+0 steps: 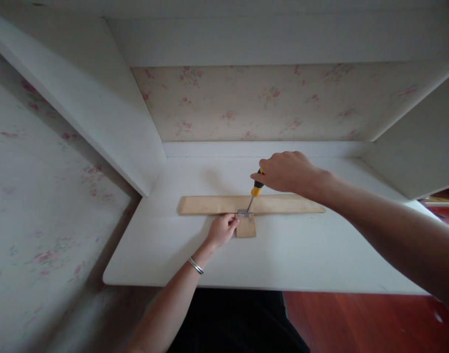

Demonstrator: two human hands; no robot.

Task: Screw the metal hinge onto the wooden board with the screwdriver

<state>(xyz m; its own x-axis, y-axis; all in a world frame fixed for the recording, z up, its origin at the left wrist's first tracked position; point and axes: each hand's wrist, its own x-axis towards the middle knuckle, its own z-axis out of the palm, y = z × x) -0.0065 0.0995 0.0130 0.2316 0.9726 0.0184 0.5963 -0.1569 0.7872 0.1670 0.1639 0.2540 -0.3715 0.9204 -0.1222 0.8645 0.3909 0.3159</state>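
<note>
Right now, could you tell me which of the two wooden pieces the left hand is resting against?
The left hand rests against the small square block, nearer the person, not the long strip behind it.

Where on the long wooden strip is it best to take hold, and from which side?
Grip the long wooden strip at its bare left end, coming from above and pinching across its narrow width. It lies flat on the white desk, and its middle is taken by the metal hinge, the screwdriver and both hands.
</note>
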